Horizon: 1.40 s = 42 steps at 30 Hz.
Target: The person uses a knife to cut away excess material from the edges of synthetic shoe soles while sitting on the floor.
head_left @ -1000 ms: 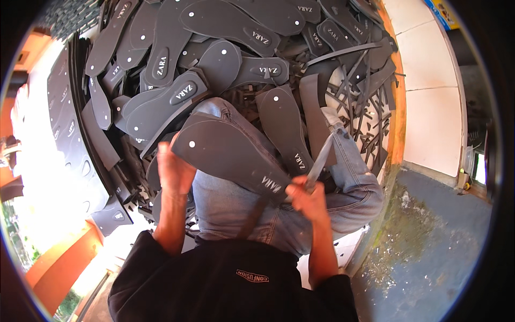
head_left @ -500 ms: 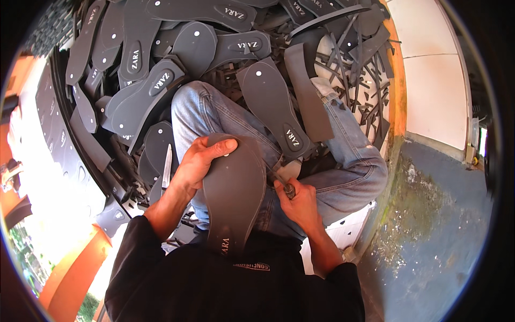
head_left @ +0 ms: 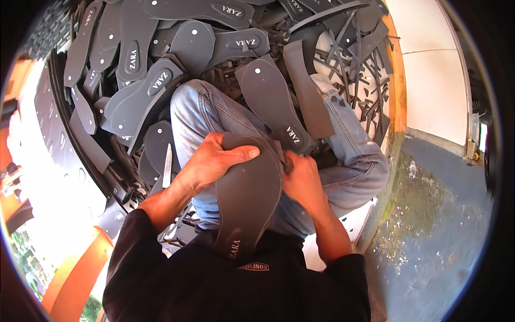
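Observation:
My left hand (head_left: 217, 162) grips a dark grey foam shoe sole (head_left: 249, 188) near its broad front end, thumb lying on top. The sole stands upright against my black shirt, its narrow lettered end down at my belly. My right hand (head_left: 301, 177) is closed round the dark handle of a knife (head_left: 288, 163), at the sole's upper right edge. Its blade is mostly hidden, so I cannot tell how deep it sits in the foam. A second blade (head_left: 168, 165), pale and pointed, lies left of my bent knee.
Several dark soles (head_left: 196, 45) and offcuts lie heaped beyond my legs. One lettered sole (head_left: 273, 102) rests between my knees, beside a curved foam strip (head_left: 308, 88). Thin scraps (head_left: 365, 102) litter the right side. A stained blue-grey floor (head_left: 429, 214) lies past the ledge at right.
The sole has shifted right, with my left thumb further in over it. My right hand has risen, bringing the knife up to the sole's edge.

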Each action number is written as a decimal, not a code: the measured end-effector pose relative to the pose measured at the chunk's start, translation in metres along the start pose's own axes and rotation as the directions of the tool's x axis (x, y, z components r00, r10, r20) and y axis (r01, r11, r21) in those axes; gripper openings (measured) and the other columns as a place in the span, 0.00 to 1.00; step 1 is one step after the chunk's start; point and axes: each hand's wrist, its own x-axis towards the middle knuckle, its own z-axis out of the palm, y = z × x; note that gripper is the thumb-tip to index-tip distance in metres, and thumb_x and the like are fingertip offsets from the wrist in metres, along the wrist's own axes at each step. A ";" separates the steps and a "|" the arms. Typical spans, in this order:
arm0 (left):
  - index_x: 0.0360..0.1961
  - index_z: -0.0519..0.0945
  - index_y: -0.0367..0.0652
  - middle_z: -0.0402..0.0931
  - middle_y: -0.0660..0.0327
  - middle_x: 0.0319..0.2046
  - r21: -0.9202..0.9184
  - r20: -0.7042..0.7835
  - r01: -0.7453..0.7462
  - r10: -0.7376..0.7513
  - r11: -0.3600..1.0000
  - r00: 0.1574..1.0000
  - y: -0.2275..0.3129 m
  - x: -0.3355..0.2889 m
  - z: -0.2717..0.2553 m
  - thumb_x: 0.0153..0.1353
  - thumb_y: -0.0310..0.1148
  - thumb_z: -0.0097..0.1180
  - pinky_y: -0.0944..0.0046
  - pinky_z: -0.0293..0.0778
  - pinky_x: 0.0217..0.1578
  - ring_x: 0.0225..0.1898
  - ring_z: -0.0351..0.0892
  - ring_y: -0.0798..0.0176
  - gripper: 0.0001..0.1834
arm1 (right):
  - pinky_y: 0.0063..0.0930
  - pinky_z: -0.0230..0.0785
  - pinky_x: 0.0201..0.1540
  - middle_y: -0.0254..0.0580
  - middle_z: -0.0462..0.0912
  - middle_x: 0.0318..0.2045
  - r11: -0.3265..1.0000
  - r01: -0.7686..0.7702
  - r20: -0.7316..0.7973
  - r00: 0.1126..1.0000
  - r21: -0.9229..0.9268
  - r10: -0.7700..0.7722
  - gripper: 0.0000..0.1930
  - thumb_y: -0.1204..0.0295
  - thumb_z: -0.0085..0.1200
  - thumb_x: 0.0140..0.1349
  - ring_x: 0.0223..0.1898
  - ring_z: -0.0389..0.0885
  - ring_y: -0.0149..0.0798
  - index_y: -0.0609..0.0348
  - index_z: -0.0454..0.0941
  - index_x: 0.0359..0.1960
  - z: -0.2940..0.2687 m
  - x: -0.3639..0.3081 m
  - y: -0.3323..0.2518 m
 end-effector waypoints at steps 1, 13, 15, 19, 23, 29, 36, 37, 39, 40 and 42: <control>0.34 0.82 0.34 0.81 0.61 0.27 0.009 0.009 -0.017 0.017 1.000 1.000 -0.001 0.001 0.003 0.54 0.35 0.64 0.72 0.74 0.29 0.27 0.79 0.71 0.14 | 0.44 0.66 0.25 0.57 0.74 0.17 0.996 0.086 -0.001 0.996 -0.027 -0.086 0.11 0.70 0.56 0.53 0.21 0.75 0.59 0.65 0.72 0.21 -0.001 0.013 0.001; 0.45 0.76 0.35 0.79 0.62 0.29 -0.386 0.212 -0.028 0.118 0.922 0.970 -0.029 0.043 -0.023 0.61 0.39 0.54 0.70 0.73 0.30 0.29 0.77 0.72 0.18 | 0.18 0.62 0.29 0.28 0.75 0.22 0.603 -0.027 -0.178 0.944 0.797 0.279 0.10 0.66 0.59 0.58 0.26 0.71 0.21 0.61 0.78 0.29 -0.037 0.039 0.005; 0.43 0.74 0.36 0.77 0.62 0.27 -0.432 0.014 -0.252 0.286 0.866 0.958 -0.038 0.051 0.001 0.62 0.34 0.52 0.68 0.74 0.29 0.27 0.76 0.70 0.13 | 0.20 0.60 0.21 0.31 0.74 0.20 0.432 -0.007 -0.210 0.867 0.902 0.452 0.10 0.67 0.59 0.58 0.18 0.67 0.24 0.62 0.76 0.29 -0.053 0.035 0.009; 0.40 0.74 0.38 0.77 0.59 0.29 -0.308 -0.018 -0.450 0.468 0.838 0.884 -0.061 0.047 0.076 0.60 0.34 0.54 0.68 0.71 0.23 0.23 0.74 0.68 0.11 | 0.20 0.52 0.15 0.29 0.68 0.13 0.464 0.025 -0.267 0.845 0.886 0.464 0.10 0.69 0.59 0.58 0.12 0.61 0.22 0.64 0.74 0.28 -0.038 0.010 -0.008; 0.43 0.73 0.40 0.76 0.58 0.30 -0.564 -0.088 -0.323 0.334 0.760 0.938 -0.066 0.050 0.104 0.59 0.42 0.57 0.69 0.67 0.19 0.20 0.72 0.65 0.19 | 0.20 0.55 0.16 0.30 0.68 0.14 0.640 -0.015 -0.333 0.845 0.768 0.419 0.12 0.67 0.57 0.60 0.13 0.62 0.23 0.62 0.71 0.26 -0.025 -0.018 0.001; 0.36 0.76 0.43 0.73 0.63 0.23 -0.631 -0.119 -0.251 0.228 0.734 0.966 -0.065 0.039 0.117 0.60 0.39 0.57 0.73 0.63 0.15 0.17 0.68 0.71 0.10 | 0.30 0.56 0.17 0.41 0.67 0.10 0.885 -0.365 -0.359 0.815 0.289 0.454 0.21 0.61 0.54 0.62 0.12 0.64 0.34 0.63 0.68 0.17 -0.030 -0.067 0.040; 0.35 0.75 0.43 0.73 0.63 0.23 -0.618 -0.093 -0.227 0.216 0.752 0.972 -0.073 0.040 0.115 0.58 0.37 0.59 0.73 0.63 0.14 0.16 0.68 0.71 0.10 | 0.41 0.59 0.18 0.53 0.69 0.10 0.867 -0.484 -0.323 0.808 0.117 0.494 0.20 0.63 0.55 0.60 0.13 0.69 0.56 0.63 0.67 0.16 -0.020 -0.086 0.038; 0.35 0.75 0.43 0.73 0.63 0.23 -0.623 -0.091 -0.226 0.218 0.749 0.972 -0.075 0.040 0.111 0.58 0.37 0.59 0.73 0.63 0.14 0.16 0.68 0.71 0.10 | 0.42 0.60 0.19 0.54 0.69 0.11 0.866 -0.489 -0.314 0.811 0.100 0.494 0.19 0.64 0.55 0.60 0.14 0.69 0.58 0.63 0.67 0.16 -0.019 -0.086 0.037; 0.35 0.75 0.42 0.73 0.63 0.22 -0.601 -0.078 -0.193 0.184 0.775 0.980 -0.085 0.038 0.102 0.58 0.35 0.59 0.73 0.63 0.14 0.16 0.68 0.70 0.10 | 0.43 0.61 0.21 0.56 0.71 0.12 0.877 -0.479 -0.275 0.838 0.040 0.470 0.18 0.67 0.54 0.59 0.17 0.71 0.60 0.64 0.67 0.16 -0.021 -0.080 0.034; 0.36 0.75 0.41 0.73 0.63 0.22 -0.589 -0.074 -0.177 0.165 0.788 0.983 -0.090 0.035 0.099 0.58 0.34 0.59 0.73 0.63 0.13 0.16 0.68 0.70 0.10 | 0.44 0.62 0.22 0.56 0.72 0.13 0.882 -0.471 -0.253 0.852 0.012 0.459 0.17 0.68 0.54 0.58 0.19 0.71 0.62 0.64 0.67 0.16 -0.023 -0.076 0.034; 0.36 0.75 0.39 0.73 0.62 0.21 -0.562 -0.102 -0.192 0.163 0.805 0.981 -0.098 0.028 0.095 0.57 0.33 0.59 0.73 0.63 0.13 0.15 0.68 0.70 0.10 | 0.44 0.63 0.24 0.57 0.73 0.15 0.934 -0.356 -0.270 0.904 -0.041 0.333 0.16 0.68 0.54 0.57 0.21 0.72 0.63 0.64 0.67 0.16 -0.021 -0.055 0.037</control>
